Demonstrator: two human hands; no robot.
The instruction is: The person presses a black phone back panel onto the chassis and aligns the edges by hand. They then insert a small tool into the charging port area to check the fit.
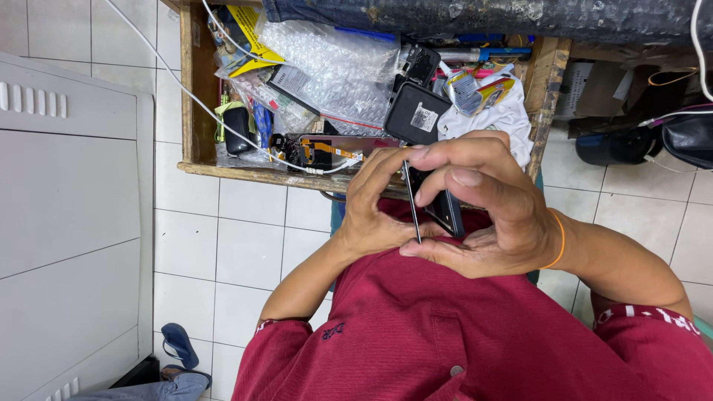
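Observation:
Close above my red shirt, both hands hold a thin dark phone (446, 212) whose flat black panel (412, 202) stands edge-on, lifted off the body. My left hand (369, 210) grips the panel's edge from the left. My right hand (486, 212), an orange band on its wrist, curls over the phone from the right, with fingertips on the panel's top. Just beyond the hands an open wooden drawer (190, 96) holds a phone board with an orange flex strip (327, 151).
The drawer also holds bubble wrap (334, 59), a black square device (416, 113), a white cloth (497, 119), a white cable (186, 89) and small tools. A white cabinet (67, 208) stands left on the tiled floor. Blue sandal (179, 344) lower left; black bag (687, 137) right.

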